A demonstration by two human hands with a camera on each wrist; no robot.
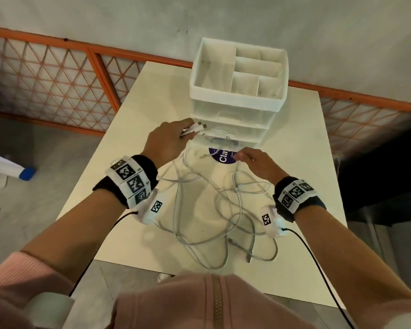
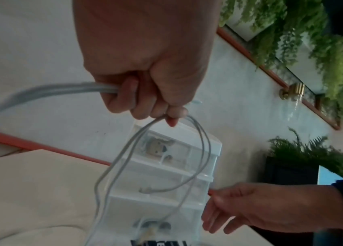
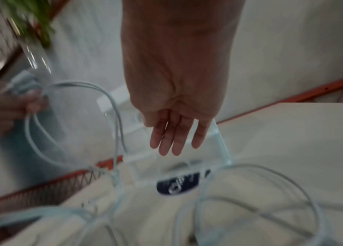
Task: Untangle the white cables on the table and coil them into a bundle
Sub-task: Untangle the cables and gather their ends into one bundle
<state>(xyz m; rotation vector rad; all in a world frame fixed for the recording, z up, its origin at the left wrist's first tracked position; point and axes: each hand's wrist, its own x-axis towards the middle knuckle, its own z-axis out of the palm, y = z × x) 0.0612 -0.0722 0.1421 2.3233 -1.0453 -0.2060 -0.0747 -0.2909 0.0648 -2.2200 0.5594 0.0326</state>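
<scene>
Several white cables (image 1: 207, 210) lie tangled in loose loops on the cream table (image 1: 294, 162). My left hand (image 1: 169, 138) is raised above the table's middle and grips a bunch of cable ends, whose plugs (image 1: 198, 127) stick out past the fingers. In the left wrist view the left hand (image 2: 145, 99) is curled round the cables (image 2: 124, 166), which hang down in loops. My right hand (image 1: 254, 160) hovers to the right with straight fingers (image 3: 170, 138), holding nothing. Cable loops (image 3: 271, 191) lie below it.
A white drawer organiser (image 1: 237, 91) with open top compartments and clear drawers stands at the table's back. A round dark blue sticker (image 1: 223, 155) lies in front of it. An orange lattice fence (image 1: 57, 79) runs behind the table. Grey floor surrounds it.
</scene>
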